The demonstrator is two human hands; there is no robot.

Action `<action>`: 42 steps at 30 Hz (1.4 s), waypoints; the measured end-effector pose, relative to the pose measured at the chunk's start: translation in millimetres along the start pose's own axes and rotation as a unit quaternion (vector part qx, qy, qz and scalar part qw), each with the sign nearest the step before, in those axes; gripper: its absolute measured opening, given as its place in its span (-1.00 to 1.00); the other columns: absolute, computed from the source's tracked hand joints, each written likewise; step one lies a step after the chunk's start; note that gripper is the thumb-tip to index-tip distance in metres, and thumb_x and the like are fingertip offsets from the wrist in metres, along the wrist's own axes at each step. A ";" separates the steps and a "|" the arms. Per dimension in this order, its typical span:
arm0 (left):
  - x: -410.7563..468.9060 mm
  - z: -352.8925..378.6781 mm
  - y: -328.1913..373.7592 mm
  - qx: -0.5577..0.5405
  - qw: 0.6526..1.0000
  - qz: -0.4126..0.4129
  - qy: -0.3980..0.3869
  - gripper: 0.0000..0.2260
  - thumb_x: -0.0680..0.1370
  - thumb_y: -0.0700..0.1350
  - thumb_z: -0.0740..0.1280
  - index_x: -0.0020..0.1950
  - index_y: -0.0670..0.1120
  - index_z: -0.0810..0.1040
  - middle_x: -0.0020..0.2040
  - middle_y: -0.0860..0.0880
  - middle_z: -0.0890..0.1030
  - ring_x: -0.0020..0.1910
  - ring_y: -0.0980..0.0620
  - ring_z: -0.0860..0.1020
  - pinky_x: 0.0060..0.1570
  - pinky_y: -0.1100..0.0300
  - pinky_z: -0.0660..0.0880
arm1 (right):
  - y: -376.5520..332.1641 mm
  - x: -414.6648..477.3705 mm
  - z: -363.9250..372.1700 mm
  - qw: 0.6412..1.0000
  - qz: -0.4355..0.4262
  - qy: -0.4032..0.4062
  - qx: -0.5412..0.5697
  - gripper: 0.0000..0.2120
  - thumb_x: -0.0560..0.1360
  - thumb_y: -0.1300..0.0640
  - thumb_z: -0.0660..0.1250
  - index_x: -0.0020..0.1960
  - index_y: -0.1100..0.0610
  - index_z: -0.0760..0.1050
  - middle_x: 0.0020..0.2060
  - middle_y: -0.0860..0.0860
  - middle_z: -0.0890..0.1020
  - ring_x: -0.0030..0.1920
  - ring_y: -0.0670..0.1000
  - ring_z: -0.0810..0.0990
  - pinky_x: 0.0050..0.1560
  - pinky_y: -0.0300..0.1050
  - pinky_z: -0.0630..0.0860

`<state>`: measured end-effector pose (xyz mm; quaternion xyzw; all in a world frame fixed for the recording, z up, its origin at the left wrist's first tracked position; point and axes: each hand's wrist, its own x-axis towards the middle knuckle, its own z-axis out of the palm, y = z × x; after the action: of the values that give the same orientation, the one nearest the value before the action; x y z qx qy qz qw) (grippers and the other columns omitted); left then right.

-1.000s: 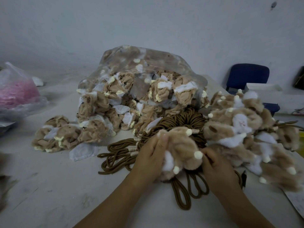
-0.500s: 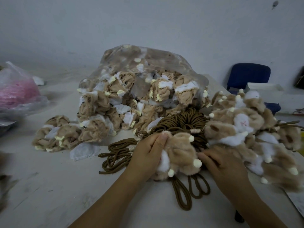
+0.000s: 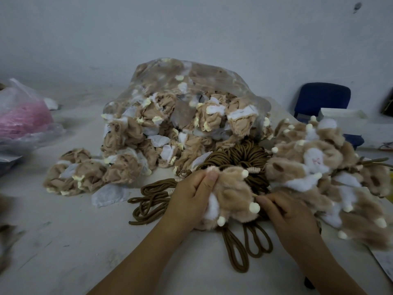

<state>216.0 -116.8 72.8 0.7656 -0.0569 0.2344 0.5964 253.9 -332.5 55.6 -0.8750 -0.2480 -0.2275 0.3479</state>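
Head view. Plush [image 3: 231,196]: one, low centre of frame, held over the cords [image 3: 153,201]. Hands: two. Left hand [image 3: 189,201] pinches its upper left edge; right hand [image 3: 285,211] pinches its right edge.

Cords: one brown bundle.

Bags: one clear bag [image 3: 191,81], upper centre; one pink bag [image 3: 21,118], far left.

Chair [image 3: 323,99]: one, upper right.

Since a second ago: right fingers have come forward to the plush's edge; plush barely shifted.

Pale table [image 3: 63,241]: plush heaps [image 3: 85,173], brown cords [image 3: 152,198]
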 end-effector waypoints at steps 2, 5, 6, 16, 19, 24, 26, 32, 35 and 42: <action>-0.4 1.6 -0.2 0.009 1.000 0.004 -0.007 -0.60 0.54 0.16 0.18 -0.16 -0.13 0.59 -0.37 0.10 0.56 -0.39 0.24 0.48 -0.35 0.38 0.40 | -0.6 0.3 -0.6 1.000 -0.004 -0.003 0.000 -0.71 0.50 -0.09 0.19 -0.12 0.02 0.63 -0.27 -0.32 0.50 -0.24 -0.21 0.49 -0.21 -0.25 0.41; 0.1 1.4 2.3 0.012 1.000 0.000 -0.018 -0.57 0.54 0.16 0.18 -0.17 -0.19 0.57 -0.40 0.09 0.53 -0.42 0.23 0.46 -0.39 0.37 0.37 | -0.8 0.8 -2.1 1.000 0.003 -0.008 0.006 -0.79 0.49 -0.02 0.22 -0.12 -0.02 0.62 -0.28 -0.35 0.50 -0.22 -0.29 0.49 -0.21 -0.25 0.39; 0.0 1.4 3.1 0.011 1.000 -0.005 -0.020 -0.58 0.54 0.16 0.18 -0.18 -0.17 0.57 -0.41 0.10 0.54 -0.43 0.23 0.45 -0.40 0.37 0.36 | -0.6 0.8 -2.5 1.000 0.000 -0.005 0.006 -0.80 0.49 0.01 0.22 -0.13 -0.02 0.62 -0.29 -0.36 0.50 -0.23 -0.31 0.49 -0.21 -0.23 0.40; -8.5 14.6 3.7 0.080 0.994 -0.032 -0.062 -0.64 0.49 0.19 0.17 -0.42 0.01 0.35 -0.55 0.22 0.45 -0.52 0.26 0.41 -0.44 0.43 0.30 | -10.1 -1.1 4.1 0.996 0.005 -0.028 0.082 -0.82 0.44 -0.14 0.06 -0.24 -0.21 0.41 -0.32 -0.26 0.56 -0.22 -0.22 0.52 -0.21 -0.06 0.40; -9.5 13.0 2.2 0.056 0.997 -0.029 -0.046 -0.64 0.50 0.19 0.16 -0.42 0.02 0.34 -0.55 0.19 0.42 -0.52 0.25 0.39 -0.46 0.42 0.30 | -6.1 -0.3 4.2 0.996 0.007 -0.036 0.079 -0.83 0.49 -0.04 0.17 -0.26 -0.24 0.41 -0.33 -0.27 0.57 -0.20 -0.26 0.52 -0.26 -0.17 0.35; -5.7 6.3 0.7 -0.027 0.997 -0.076 -0.019 -0.55 0.44 0.31 0.19 -0.31 -0.07 0.44 -0.47 0.10 0.44 -0.45 0.16 0.42 -0.42 0.32 0.36 | 4.2 2.4 -3.2 1.000 -0.015 -0.018 0.021 -0.76 0.49 -0.06 0.23 -0.18 0.00 0.62 -0.32 -0.34 0.51 -0.14 -0.33 0.51 -0.17 -0.39 0.38; -5.2 4.0 1.9 -0.032 0.995 -0.082 -0.038 -0.50 0.42 0.34 0.17 -0.28 -0.12 0.48 -0.43 0.06 0.48 -0.41 0.14 0.46 -0.38 0.29 0.39 | 2.8 4.0 -6.8 0.999 -0.031 -0.024 0.018 -0.71 0.49 -0.12 0.16 -0.17 -0.04 0.60 -0.29 -0.35 0.50 -0.14 -0.34 0.51 -0.13 -0.47 0.36; -10.3 11.4 9.9 -0.046 0.987 -0.103 -0.112 -0.48 0.37 0.37 0.19 -0.37 -0.09 0.50 -0.46 0.04 0.50 -0.44 0.13 0.46 -0.40 0.28 0.39 | 1.8 2.2 1.1 0.991 -0.002 -0.043 0.125 -0.76 0.45 -0.09 0.16 -0.32 -0.10 0.49 -0.34 -0.18 0.58 -0.26 -0.13 0.54 -0.28 -0.10 0.48; -10.1 14.1 9.5 -0.037 0.989 -0.098 -0.104 -0.55 0.36 0.37 0.18 -0.39 -0.01 0.43 -0.51 0.13 0.44 -0.48 0.19 0.41 -0.45 0.36 0.33 | 2.3 -1.6 8.5 0.979 0.057 -0.061 0.188 -0.83 0.43 0.06 0.23 -0.29 0.03 0.54 -0.25 0.01 0.63 -0.26 0.06 0.58 -0.22 0.18 0.54; -3.0 2.8 0.6 -0.105 0.986 -0.128 -0.022 -0.61 0.38 0.29 0.27 -0.32 -0.01 0.64 -0.38 0.05 0.61 -0.38 0.17 0.55 -0.38 0.35 0.46 | 9.2 1.8 -1.3 0.997 -0.003 -0.063 0.046 -0.82 0.56 -0.18 0.14 -0.09 -0.21 0.50 -0.21 -0.24 0.58 -0.12 -0.17 0.55 -0.10 -0.26 0.47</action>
<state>213.9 -120.2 71.6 0.7046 0.0043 0.1317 0.6973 260.5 -338.8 52.9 -0.8700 -0.2826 -0.1612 0.3704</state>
